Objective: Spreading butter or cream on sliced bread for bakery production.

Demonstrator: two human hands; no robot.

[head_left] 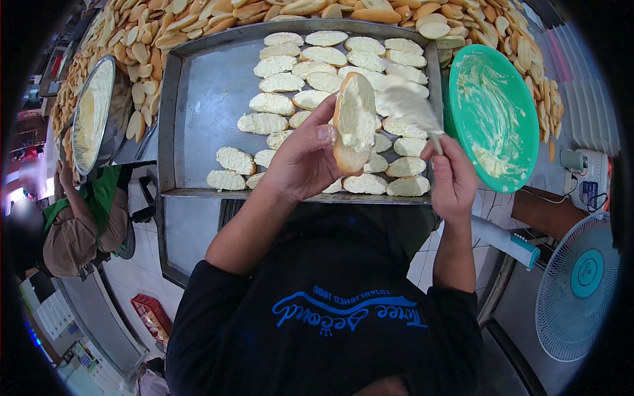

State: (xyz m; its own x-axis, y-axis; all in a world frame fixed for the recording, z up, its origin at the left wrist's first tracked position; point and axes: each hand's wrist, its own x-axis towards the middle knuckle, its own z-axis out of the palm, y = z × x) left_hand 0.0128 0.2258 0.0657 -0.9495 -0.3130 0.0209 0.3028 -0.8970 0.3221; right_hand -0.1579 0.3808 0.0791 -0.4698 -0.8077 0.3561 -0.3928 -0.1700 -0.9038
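My left hand (305, 158) holds up a long slice of bread (356, 119), its face coated with pale cream. Beside it, my right hand (456, 175) grips the handle of a spreading spatula (411, 105) whose blade is smeared by motion. I cannot tell whether the blade touches the slice. Both hands are over a large metal tray (205, 92). Several rows of cream-coated bread slices (274, 103) lie in its middle and right part; my hands and the raised slice hide some. To the tray's right sits a green plastic basin (492, 115) streaked with cream.
A great heap of bare bread slices (297, 8) surrounds the tray's far side. At the left stands a metal bowl (92, 115) of cream, near another person (82, 228). A fan (584, 284) stands at the lower right, and a red crate (152, 317) is at lower left.
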